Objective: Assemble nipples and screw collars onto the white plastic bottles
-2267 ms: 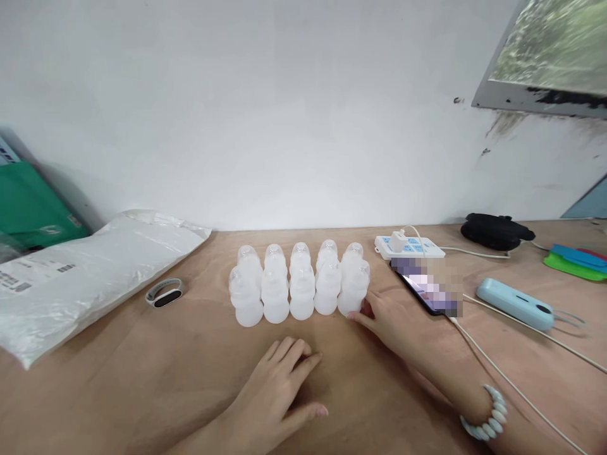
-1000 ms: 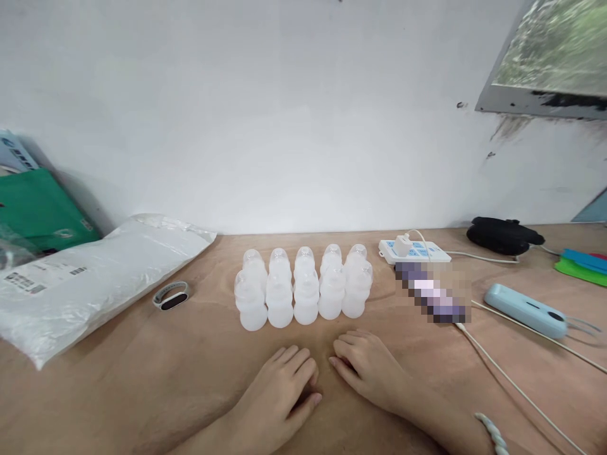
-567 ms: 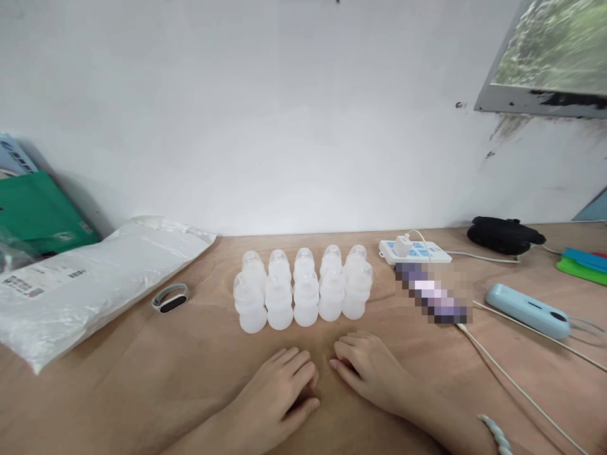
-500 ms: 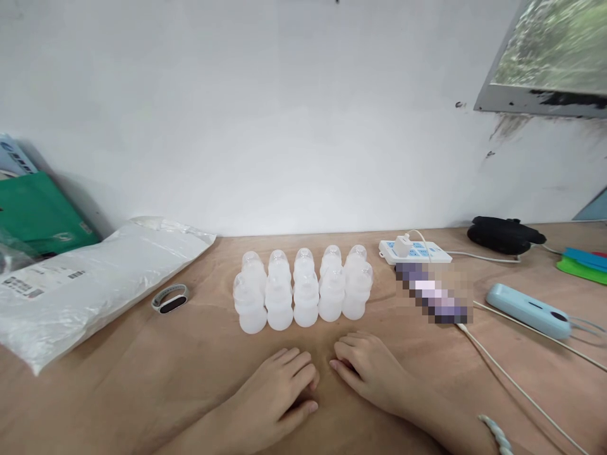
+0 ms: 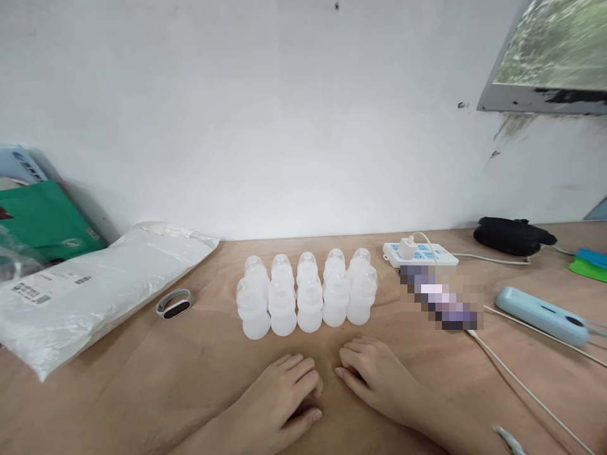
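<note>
Several small frosted white bottles shaped like baby bottles (image 5: 309, 309), with clear domed caps, stand upright in two rows on the wooden table (image 5: 199, 379). The front row partly hides the back row. My left hand (image 5: 289, 395) rests on the tabletop in front of the bottles, its fingers loosely bent and the thumb apart from them. To its right lies my right hand (image 5: 372, 373), also loosely curled, with a gap between thumb and fingers. Neither hand touches a bottle, and both hold nothing.
At left are a white plastic mailer (image 5: 109, 278), a green folder (image 5: 47, 218) and a fitness band (image 5: 174, 304). At right are a power strip (image 5: 439, 254), a pixelated phone-like object (image 5: 439, 300) with a cable, a light-blue device (image 5: 543, 315) and a black case (image 5: 515, 236).
The whole scene has shifted slightly right and down in the view. My hands and the bottles keep the same arrangement.
</note>
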Demonstrator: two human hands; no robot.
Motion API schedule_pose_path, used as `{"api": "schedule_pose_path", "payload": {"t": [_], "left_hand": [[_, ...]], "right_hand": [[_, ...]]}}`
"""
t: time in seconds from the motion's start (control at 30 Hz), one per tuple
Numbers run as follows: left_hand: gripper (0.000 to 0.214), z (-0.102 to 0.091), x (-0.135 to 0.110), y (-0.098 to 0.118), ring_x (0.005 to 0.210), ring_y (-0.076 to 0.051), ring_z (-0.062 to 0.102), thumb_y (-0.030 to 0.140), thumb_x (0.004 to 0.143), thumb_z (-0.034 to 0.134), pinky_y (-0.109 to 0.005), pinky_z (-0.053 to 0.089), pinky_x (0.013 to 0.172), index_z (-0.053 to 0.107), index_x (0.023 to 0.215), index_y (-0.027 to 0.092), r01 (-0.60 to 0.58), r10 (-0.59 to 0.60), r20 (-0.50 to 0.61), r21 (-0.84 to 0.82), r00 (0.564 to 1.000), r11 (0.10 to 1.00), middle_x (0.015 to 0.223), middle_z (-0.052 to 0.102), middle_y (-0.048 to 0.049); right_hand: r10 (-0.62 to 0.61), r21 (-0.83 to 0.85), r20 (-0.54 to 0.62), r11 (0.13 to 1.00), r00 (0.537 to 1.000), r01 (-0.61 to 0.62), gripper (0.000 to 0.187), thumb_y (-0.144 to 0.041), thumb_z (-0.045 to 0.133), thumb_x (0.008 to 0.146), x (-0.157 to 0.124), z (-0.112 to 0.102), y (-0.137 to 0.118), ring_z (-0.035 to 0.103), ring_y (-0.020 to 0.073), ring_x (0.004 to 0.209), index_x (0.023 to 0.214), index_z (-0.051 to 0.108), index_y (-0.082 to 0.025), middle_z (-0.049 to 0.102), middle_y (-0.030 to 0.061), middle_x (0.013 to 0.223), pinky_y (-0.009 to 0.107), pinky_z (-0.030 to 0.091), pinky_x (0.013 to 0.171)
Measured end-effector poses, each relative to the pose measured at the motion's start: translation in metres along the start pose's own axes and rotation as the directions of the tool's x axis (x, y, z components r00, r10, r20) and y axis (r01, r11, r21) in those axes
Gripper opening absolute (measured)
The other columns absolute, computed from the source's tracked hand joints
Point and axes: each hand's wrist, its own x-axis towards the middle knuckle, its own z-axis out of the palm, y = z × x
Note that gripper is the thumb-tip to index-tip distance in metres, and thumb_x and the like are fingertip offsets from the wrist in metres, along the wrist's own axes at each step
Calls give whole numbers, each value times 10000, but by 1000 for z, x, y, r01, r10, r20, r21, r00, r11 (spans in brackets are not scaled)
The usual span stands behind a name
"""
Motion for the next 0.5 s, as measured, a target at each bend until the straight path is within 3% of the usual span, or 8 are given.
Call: {"api": "schedule_pose_path", "payload": {"t": [0.5], "left_hand": [[134, 0, 3, 0, 842, -204, 584, 137, 875, 626, -308, 437, 757, 525, 839, 217, 15, -15, -34, 9, 999, 1000, 898, 641, 7]], "right_hand": [[-1, -43, -30, 999, 1000, -1, 207, -143, 523, 947, 1, 5, -8, 662, 207, 794, 786, 644, -190, 726, 56, 831, 303, 407, 738]]}}
